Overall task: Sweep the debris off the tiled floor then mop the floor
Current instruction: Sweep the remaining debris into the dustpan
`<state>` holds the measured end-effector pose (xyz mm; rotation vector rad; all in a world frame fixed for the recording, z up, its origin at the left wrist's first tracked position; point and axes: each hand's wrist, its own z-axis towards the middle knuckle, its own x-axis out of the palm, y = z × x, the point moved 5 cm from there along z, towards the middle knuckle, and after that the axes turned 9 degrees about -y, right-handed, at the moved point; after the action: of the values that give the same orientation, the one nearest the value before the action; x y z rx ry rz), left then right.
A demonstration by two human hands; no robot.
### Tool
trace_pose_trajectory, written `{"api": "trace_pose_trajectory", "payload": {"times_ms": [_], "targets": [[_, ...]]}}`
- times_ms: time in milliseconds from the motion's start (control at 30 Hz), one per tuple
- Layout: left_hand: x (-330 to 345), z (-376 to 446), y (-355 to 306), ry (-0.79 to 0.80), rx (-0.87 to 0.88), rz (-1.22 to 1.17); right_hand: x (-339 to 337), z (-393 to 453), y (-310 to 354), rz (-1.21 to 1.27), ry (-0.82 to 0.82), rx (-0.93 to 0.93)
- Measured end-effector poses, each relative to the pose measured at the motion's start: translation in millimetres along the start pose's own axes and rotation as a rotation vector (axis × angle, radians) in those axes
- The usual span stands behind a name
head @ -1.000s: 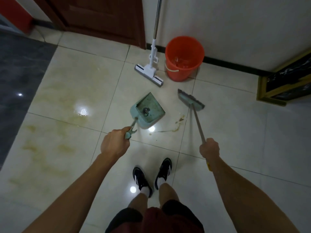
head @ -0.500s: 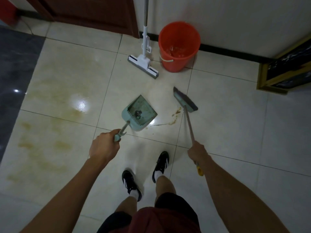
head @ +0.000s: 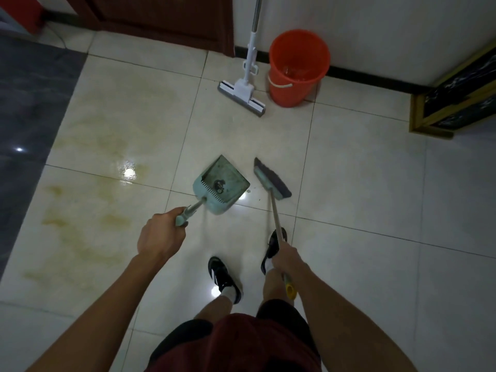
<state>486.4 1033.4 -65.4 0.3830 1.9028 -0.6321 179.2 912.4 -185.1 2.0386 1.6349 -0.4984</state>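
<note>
My left hand point(head: 161, 234) grips the handle of a pale green dustpan point(head: 221, 183), which is held just in front of my feet with a small dark clump of debris point(head: 218, 186) inside it. My right hand point(head: 287, 257) grips the thin handle of a broom point(head: 271, 181), whose dark bristle head is right beside the dustpan's mouth. A few tiny specks lie on the glossy tiled floor point(head: 362, 183) between them. A white sponge mop point(head: 241, 95) leans against the wall next to an orange bucket point(head: 296, 68).
Yellowish stains point(head: 88, 205) spread over the tiles to the left. A dark grey floor area point(head: 24, 103) borders the far left. A brown door point(head: 166, 20) is at the back, and a black, gold-framed cabinet point(head: 456, 100) stands at the right. My feet in black shoes point(head: 222, 275) are below the dustpan.
I have stepped back and the view has shifted. The broom head has moved closer to the dustpan's mouth, and the brownish smear that lay between them is no longer seen.
</note>
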Motion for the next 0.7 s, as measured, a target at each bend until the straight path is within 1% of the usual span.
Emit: {"api": "trace_pose_trajectory", "payload": {"times_ms": [133, 267, 433, 500, 567, 633, 700], "targets": [[-5.2, -16.6, 34.3, -0.003, -0.010, -0.005, 32.6, -36.1, 8.8, -0.055, 0.057, -0.040], [-11.0, -29.7, 61.7, 0.005, -0.026, 0.006, 32.6, -63.5, 19.9, -0.019, 0.016, -0.068], [-16.2, -38.3, 90.6, 0.032, -0.046, 0.016, 13.5, -83.4, 27.6, 0.195, -0.083, -0.039], [-16.7, -42.1, 97.3, 0.048, -0.056, 0.026, 7.4, -87.2, 31.7, 0.318, -0.092, -0.036], [-16.4, -46.7, 100.6, 0.055, -0.063, 0.032, 3.9, -85.0, 38.4, 0.486, -0.061, -0.008], [-14.5, -51.0, 101.4, 0.060, -0.063, 0.032, 1.0, -79.6, 47.9, 0.688, -0.006, 0.081], [-12.7, -54.1, 102.3, 0.069, -0.070, 0.046, -1.1, -70.2, 59.5, 0.823, 0.049, 0.147]]}}
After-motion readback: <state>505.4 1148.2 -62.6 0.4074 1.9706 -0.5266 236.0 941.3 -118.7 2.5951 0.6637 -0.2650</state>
